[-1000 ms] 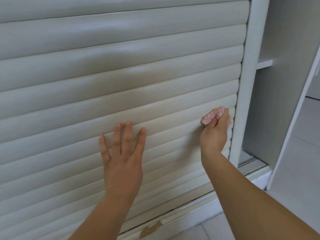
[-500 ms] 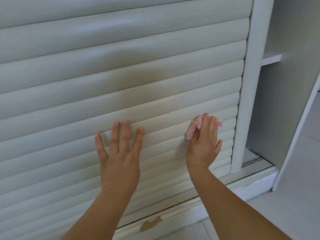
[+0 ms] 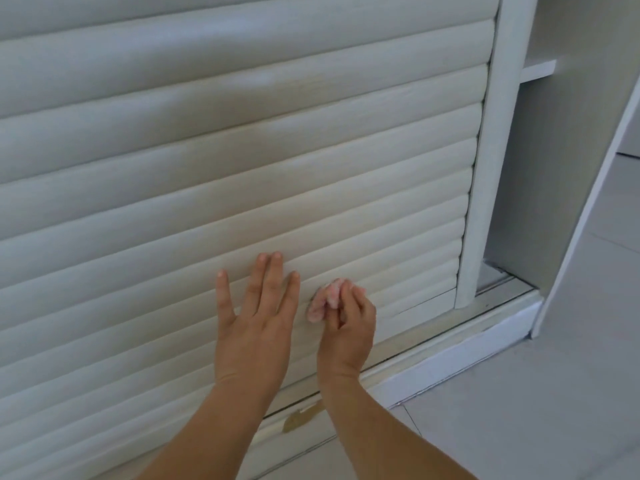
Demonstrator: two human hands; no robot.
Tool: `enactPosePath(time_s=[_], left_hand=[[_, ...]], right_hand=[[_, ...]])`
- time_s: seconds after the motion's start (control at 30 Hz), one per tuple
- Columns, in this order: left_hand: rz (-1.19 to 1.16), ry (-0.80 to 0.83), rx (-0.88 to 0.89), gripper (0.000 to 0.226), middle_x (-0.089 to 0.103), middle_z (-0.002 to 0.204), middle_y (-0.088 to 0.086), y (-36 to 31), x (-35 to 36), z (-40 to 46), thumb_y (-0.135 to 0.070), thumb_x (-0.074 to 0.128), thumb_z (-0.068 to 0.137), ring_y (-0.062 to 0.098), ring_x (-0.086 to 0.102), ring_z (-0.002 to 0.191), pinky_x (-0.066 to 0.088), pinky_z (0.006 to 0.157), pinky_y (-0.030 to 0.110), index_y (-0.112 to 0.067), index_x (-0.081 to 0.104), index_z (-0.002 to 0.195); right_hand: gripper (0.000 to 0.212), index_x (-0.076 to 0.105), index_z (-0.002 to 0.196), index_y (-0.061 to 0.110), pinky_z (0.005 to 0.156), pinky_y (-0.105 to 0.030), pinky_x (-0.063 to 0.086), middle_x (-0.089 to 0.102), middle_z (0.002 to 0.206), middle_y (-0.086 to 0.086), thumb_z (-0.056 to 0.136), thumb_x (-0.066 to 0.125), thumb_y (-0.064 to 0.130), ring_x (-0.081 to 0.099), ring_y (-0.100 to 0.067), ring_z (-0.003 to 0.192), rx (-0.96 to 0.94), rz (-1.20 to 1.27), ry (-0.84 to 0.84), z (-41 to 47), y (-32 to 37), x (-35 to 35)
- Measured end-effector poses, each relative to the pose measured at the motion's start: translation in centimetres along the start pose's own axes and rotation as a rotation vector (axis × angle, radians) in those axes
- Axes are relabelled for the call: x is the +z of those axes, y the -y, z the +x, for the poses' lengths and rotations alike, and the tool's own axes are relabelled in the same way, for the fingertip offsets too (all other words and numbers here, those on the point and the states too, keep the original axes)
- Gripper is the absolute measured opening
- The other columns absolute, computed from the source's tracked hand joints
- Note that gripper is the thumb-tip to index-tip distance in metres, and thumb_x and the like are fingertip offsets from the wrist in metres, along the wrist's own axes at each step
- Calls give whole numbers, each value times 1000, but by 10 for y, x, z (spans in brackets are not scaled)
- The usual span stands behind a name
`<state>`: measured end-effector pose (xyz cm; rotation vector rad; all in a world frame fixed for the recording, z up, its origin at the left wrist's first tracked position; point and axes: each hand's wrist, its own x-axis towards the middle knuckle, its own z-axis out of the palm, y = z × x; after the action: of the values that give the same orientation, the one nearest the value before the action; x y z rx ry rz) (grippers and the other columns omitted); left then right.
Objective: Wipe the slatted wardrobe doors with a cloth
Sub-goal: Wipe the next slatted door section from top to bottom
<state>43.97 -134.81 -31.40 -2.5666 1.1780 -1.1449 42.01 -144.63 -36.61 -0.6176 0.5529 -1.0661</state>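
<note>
1. Small bunched pink-and-white cloth [image 3: 323, 299] is sitting low on the white slatted wardrobe door [image 3: 242, 161], pressing against the lower slats, left of the door's upright white frame post [image 3: 485, 168].
2. Right hand [image 3: 348, 327] is pinching the cloth, fingers curling round it.
3. Left hand [image 3: 254, 327] is lying flat on the slats just beside the cloth, fingers straight and spread, holding nothing.
4. Pale bottom rail [image 3: 433, 355] is running under the door; a tan patch of peeling tape or chipped finish [image 3: 303, 419] is showing on it, which one I cannot tell.
5. Light tiled floor [image 3: 536, 410] is lying at right, below an open white compartment with a shelf [image 3: 538, 71].
</note>
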Motion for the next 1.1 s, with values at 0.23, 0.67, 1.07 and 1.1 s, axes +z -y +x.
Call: enactPosePath(time_s=[0.23, 0.67, 1.07, 1.1], left_hand=[[-1, 20, -1, 67, 34, 146, 18, -1, -2, 1, -2, 34, 65, 31, 27, 137, 3, 109, 61, -12, 54, 129], [41, 166, -73, 80, 1, 152, 13, -12, 2, 0, -2, 38, 63, 33, 0, 142, -5, 109, 62, -21, 38, 141], [-193, -19, -144, 66, 52, 130, 17, 5, -32, 24, -7, 26, 63, 29, 36, 125, 14, 104, 62, -14, 61, 119], [-194, -33, -137, 66, 52, 130, 17, 12, -37, 28, -8, 26, 64, 30, 36, 126, 14, 104, 62, -14, 61, 119]], right_hand=[[32, 46, 66, -9, 51, -29, 40, 45, 59, -27, 94, 52, 5, 44, -26, 52, -23, 137, 39, 22, 18, -14], [25, 35, 73, 8, 58, -21, 36, 43, 65, 0, 85, 24, -10, 38, -14, 56, -168, -295, -110, 84, 28, -34], [24, 63, 111, 31, 94, -35, 48, 61, 99, 19, 91, 60, 18, 59, -12, 101, -548, -587, -59, 47, 90, 41], [23, 65, 109, 32, 94, -35, 46, 60, 96, 23, 91, 60, 19, 58, -12, 100, -581, -605, -77, 47, 94, 50]])
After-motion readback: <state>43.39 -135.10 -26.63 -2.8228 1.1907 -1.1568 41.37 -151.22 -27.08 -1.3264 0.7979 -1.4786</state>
